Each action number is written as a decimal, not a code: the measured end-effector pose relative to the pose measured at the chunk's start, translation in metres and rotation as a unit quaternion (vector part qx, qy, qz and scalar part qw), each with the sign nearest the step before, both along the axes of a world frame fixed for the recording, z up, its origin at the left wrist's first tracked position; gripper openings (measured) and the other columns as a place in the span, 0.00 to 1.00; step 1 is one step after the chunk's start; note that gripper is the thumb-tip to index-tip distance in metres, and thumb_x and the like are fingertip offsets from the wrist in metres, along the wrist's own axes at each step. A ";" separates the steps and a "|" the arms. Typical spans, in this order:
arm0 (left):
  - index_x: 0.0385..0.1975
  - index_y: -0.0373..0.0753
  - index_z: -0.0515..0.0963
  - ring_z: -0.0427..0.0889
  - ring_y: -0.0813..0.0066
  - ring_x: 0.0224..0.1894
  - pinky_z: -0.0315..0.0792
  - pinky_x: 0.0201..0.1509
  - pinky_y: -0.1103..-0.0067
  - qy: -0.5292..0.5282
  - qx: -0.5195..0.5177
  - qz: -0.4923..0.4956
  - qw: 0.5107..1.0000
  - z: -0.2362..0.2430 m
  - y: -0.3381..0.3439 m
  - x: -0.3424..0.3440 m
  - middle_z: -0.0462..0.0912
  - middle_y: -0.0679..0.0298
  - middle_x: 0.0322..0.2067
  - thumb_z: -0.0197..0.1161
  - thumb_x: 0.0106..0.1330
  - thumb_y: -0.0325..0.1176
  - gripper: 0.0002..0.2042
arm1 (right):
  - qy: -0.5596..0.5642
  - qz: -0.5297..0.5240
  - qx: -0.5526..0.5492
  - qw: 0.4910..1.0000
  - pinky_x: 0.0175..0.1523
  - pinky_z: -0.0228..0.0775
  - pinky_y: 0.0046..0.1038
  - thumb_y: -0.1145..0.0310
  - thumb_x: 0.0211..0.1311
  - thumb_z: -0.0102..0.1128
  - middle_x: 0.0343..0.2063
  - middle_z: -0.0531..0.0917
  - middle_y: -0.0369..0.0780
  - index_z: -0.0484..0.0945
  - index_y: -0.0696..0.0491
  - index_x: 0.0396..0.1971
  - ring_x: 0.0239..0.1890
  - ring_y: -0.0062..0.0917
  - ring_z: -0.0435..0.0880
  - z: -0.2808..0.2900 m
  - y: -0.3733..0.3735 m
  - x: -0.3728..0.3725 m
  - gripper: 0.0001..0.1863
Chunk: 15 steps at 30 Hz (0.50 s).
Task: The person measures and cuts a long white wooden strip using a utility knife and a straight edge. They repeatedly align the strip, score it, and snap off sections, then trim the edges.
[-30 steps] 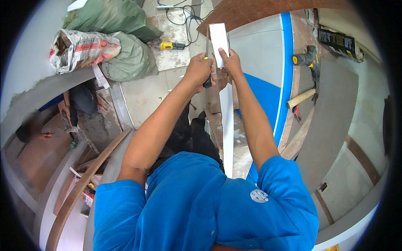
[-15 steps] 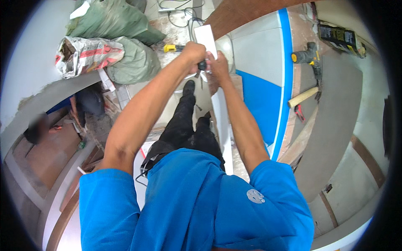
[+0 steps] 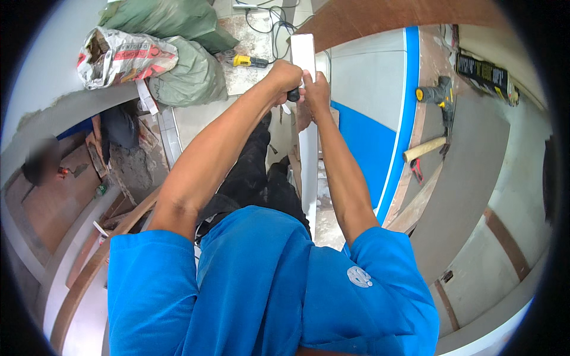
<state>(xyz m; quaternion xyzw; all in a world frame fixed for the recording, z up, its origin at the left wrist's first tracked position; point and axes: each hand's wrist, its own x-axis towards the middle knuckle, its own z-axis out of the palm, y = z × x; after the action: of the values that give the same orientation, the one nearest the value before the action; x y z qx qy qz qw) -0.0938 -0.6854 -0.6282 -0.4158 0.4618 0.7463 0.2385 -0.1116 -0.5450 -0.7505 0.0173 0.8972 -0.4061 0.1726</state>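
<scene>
Compared with the frame half a second earlier, both hands sit at nearly the same spot in the upper centre of the frame, with the view slightly shifted and the white strip (image 3: 307,118) standing a little clearer above the knuckles. That strip is a long, narrow white board; its long axis runs almost vertically in the frame, from the top centre down past the person's knees toward the blue shirt. The left hand (image 3: 285,77) is closed in a fist around a dark tool handle (image 3: 294,95), pressed against the strip's left edge. The right hand (image 3: 317,92) is clamped on the strip itself, fingers wrapped over its face just beside the left hand; the two hands touch or nearly touch. Both hands are at the strip's far upper end, so most of its length lies below them, toward the body. Neither hand is clearly nearer. To the right lies a blue-and-white panel (image 3: 368,107), and further right a yellow-and-black power drill (image 3: 436,95) and a wooden-handled hammer (image 3: 424,149). In the upper left rest filled sacks (image 3: 154,59).
</scene>
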 end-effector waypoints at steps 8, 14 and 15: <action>0.43 0.34 0.72 0.76 0.73 0.17 0.76 0.15 0.73 -0.001 0.020 -0.013 1.000 0.050 -0.019 0.044 0.73 0.63 0.24 0.52 0.68 0.27 0.08 | -0.021 0.003 -0.036 0.999 0.53 0.71 0.46 0.47 0.67 0.58 0.40 0.83 0.58 0.80 0.61 0.41 0.47 0.53 0.82 0.009 0.000 -0.004 0.27; 0.48 0.31 0.71 0.76 0.73 0.17 0.76 0.16 0.72 -0.013 0.009 0.024 1.000 0.091 -0.006 0.053 0.74 0.63 0.24 0.51 0.68 0.27 0.11 | -0.009 0.011 -0.048 0.999 0.52 0.72 0.45 0.47 0.66 0.59 0.39 0.84 0.58 0.80 0.63 0.40 0.45 0.53 0.83 0.010 0.001 -0.003 0.27; 0.48 0.30 0.71 0.76 0.72 0.17 0.76 0.16 0.72 -0.023 0.005 0.034 0.999 0.086 -0.002 0.048 0.74 0.63 0.24 0.51 0.68 0.27 0.11 | 0.008 0.011 -0.031 0.999 0.51 0.72 0.46 0.47 0.66 0.59 0.39 0.84 0.58 0.80 0.63 0.40 0.44 0.53 0.83 0.010 -0.001 -0.002 0.28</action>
<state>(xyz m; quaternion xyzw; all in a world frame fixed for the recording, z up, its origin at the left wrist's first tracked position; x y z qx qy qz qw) -0.0453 -0.6874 -0.5424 -0.4469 0.4383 0.7467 0.2252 -0.1141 -0.5459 -0.7405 -0.0013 0.8857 -0.4318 0.1703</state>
